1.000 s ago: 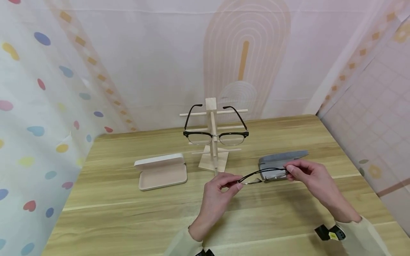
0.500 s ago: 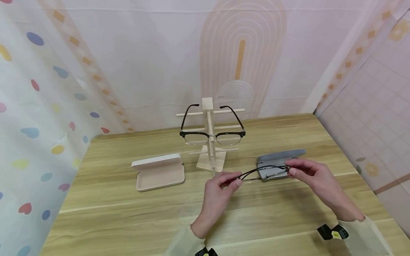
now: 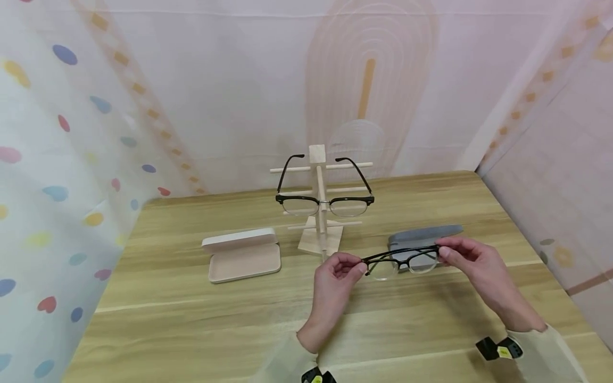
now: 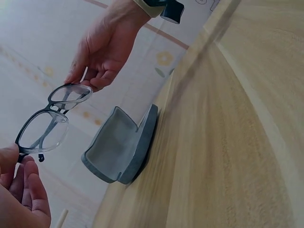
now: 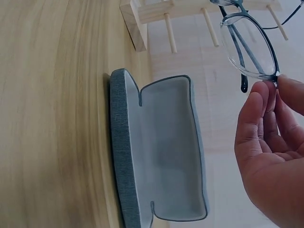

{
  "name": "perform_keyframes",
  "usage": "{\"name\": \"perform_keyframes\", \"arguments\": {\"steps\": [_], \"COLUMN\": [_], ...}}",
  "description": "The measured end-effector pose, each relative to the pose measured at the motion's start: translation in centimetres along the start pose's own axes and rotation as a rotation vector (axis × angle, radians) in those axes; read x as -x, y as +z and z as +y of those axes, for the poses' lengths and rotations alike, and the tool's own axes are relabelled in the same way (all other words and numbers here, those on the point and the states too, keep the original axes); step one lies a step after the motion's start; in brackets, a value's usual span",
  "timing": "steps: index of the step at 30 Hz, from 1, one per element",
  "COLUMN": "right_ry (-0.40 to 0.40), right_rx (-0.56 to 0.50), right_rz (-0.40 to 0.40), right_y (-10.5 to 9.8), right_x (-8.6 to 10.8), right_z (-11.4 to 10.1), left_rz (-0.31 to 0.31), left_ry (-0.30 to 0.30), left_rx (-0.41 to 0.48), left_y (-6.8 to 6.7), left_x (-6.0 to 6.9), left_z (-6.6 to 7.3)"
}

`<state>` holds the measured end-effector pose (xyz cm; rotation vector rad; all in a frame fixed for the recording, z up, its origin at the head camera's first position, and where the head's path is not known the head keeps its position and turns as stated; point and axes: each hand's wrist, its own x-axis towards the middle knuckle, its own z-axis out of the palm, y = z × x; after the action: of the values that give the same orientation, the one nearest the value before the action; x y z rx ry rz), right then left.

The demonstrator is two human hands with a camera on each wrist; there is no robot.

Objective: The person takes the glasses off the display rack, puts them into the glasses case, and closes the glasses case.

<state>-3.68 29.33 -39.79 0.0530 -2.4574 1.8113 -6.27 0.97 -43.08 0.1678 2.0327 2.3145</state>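
Note:
Black-framed eyeglasses (image 3: 403, 262) with folded temples are held up above the table between both hands. My left hand (image 3: 332, 284) pinches one end of the frame with thumb and fingers. At the other end, my right hand (image 3: 479, 274) pinches the hinge corner, also seen in the right wrist view, where the lens (image 5: 249, 45) hangs above the fingers. Behind and below the glasses lies an open grey glasses case (image 3: 421, 234), its pale lining (image 5: 173, 147) bare in the right wrist view. The glasses are apart from the case.
A wooden display stand (image 3: 317, 154) with pegs rises at the table's back middle, bearing a second pair of black half-rim glasses (image 3: 324, 201). An open white glasses case (image 3: 244, 263) lies to its left. Patterned curtains (image 3: 230, 96) border the wooden table (image 3: 191, 324).
The glasses have turned in both hands, so the lenses now face the head camera instead of showing edge-on. Both hands keep their pinch and have shifted only slightly.

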Motion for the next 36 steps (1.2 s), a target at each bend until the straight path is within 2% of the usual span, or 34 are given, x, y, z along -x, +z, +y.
{"name": "perform_keyframes", "arguments": {"steps": [7,15,22,28,36], "right_ry": [0.045,0.02,0.038,0.053,0.062], "right_rx": [0.001,-0.222,-0.255,-0.298,-0.351], "right_rz": [0.014,0.042,0.079,0.084,0.086], "right_y": [-0.2,-0.3,-1.1,-1.5,-2.0], "right_x": [-0.2,-0.5,-0.5,-1.0,-1.3], "right_z": [0.6,1.2,1.9,2.3,2.7], "left_rz": [0.019,0.058,0.088,0.112,0.141], "left_ry": [-0.001,-0.042,-0.089,-0.14,-0.162], "left_rx": [0.035,0.095,0.131,0.146,0.167], "left_y": [0.5,1.9,3.3,4.0,5.1], "left_x": [0.2,0.1,0.1,-0.3,-0.9], "left_z": [-0.5,-1.2,-1.4,-1.4,-1.7]}}
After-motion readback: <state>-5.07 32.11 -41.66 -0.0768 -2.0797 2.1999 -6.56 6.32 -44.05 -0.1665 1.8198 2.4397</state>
